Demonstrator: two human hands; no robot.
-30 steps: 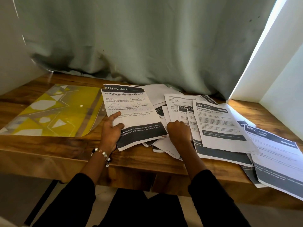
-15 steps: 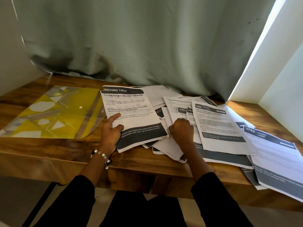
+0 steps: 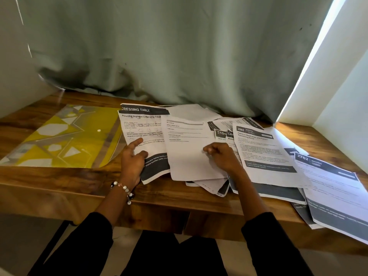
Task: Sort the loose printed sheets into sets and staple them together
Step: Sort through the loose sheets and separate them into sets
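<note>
Here a plain sheet [image 3: 189, 148] is pinched by the right hand [image 3: 223, 156] — the "DRESSING TABLE" sheet [image 3: 143, 128] is gripped by the left hand [image 3: 132, 160], forefinger extended.

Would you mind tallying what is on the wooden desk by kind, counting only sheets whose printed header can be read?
Printed sheets with a readable header: 4 (DRESSING TABLE, 2104, 3565, 2762); more lie underneath, uncountable.
Yellow patterned plastic folder: 1
Hands: 2 (left hand, right hand)
Total: 7
</note>
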